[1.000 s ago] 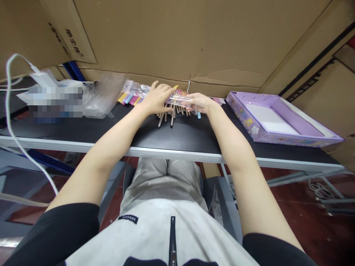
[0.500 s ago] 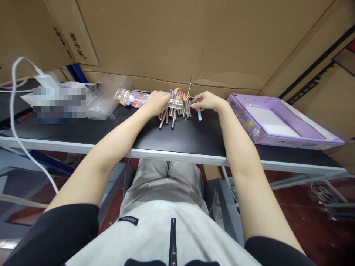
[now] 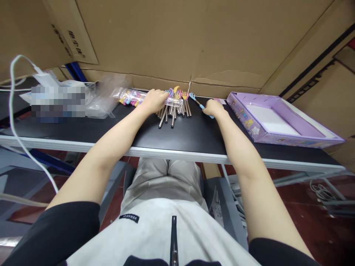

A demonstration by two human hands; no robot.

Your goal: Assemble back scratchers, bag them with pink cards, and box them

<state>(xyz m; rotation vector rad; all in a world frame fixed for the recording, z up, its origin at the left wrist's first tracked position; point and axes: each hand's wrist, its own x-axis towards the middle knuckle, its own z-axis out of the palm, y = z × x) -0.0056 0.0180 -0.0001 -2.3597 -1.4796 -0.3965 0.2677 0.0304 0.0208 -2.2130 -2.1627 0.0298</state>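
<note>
We are gripping a blue-handled fork (image 3: 200, 105) in our right hand (image 3: 214, 108), fingers closed around its handle, its head pointing away from the grip toward the cardboard wall (image 3: 194, 40). Our left hand (image 3: 153, 101) is pressing down, fingers curled, on a clear plastic bag (image 3: 144, 96) lying over the pile of metal-handled forks (image 3: 172, 111), just left of the right hand's grip. To the right of that grip, a purple box (image 3: 277, 120) is sitting on the black table (image 3: 180, 136).
</note>
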